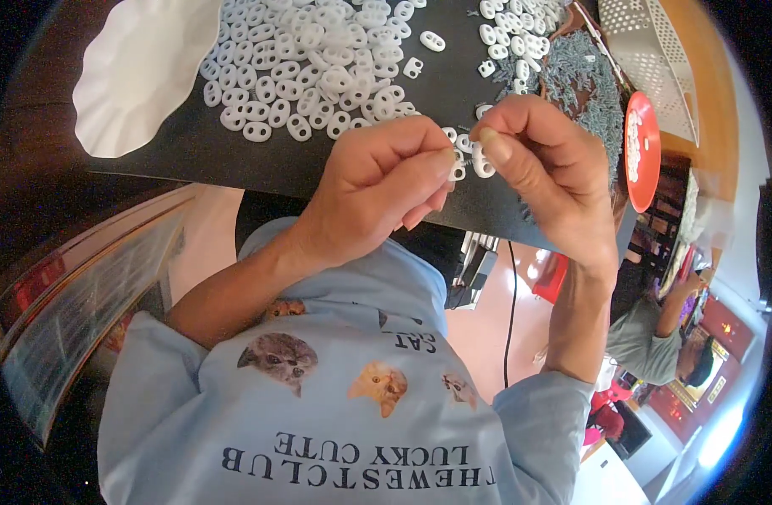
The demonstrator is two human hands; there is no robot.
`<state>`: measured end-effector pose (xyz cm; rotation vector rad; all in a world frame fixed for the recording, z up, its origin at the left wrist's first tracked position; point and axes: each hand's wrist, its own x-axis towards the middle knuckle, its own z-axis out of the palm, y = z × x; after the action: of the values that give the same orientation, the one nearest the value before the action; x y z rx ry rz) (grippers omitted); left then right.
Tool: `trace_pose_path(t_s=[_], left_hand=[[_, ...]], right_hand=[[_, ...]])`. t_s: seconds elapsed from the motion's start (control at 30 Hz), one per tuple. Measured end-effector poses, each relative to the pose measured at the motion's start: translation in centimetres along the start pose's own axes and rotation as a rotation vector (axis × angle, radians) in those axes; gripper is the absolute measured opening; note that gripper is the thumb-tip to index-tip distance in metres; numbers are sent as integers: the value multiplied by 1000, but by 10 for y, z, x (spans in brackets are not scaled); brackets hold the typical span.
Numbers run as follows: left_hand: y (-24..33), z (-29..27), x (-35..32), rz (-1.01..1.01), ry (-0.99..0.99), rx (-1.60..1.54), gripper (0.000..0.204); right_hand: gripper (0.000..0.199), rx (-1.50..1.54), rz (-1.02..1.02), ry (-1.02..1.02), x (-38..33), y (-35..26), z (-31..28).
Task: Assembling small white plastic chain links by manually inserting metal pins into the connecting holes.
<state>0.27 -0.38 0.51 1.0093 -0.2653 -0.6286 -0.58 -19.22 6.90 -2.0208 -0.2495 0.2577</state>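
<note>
Our left hand (pixel 384 187) is curled shut, thumb and fingertips pinched near a small white plastic piece (pixel 458 172) at its tip; whether it actually grips that piece we cannot tell, the fingers hide it. Our right hand (pixel 548 172) is closed too, thumb pressed against forefinger, pinching a white oval two-hole part (pixel 482 159). That part sits right between both hands, touching the right thumb, just beside the left fingertips. Both hands hover over the near edge of the dark table mat (pixel 192 156).

Behind the hands, a big pile of white oval parts (pixel 310 67) is spread on the mat, well apart from the fingers. A second smaller pile (pixel 516 29) lies at upper right, with a heap of small grey pins (pixel 584 84) beside it. White paper plate (pixel 142 71) at far left. Perforated metal tray (pixel 651 50) and a red round lid (pixel 643 151) stand to the right of the right hand.
</note>
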Motion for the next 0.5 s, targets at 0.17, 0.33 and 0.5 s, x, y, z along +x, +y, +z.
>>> trace_pose_path(t_s=[0.17,0.33,0.5], left_hand=[[-1,-2,1,-35,37,-2,19],[1,-4,1,-49,6,-63,16],[3,-1,1,-58,-2,-58,16]], right_hand=[[11,-61,24,-21,4,-4,-1],[10,54,40,-8,5,0,0],[15,165,38,-10,3,2,4]])
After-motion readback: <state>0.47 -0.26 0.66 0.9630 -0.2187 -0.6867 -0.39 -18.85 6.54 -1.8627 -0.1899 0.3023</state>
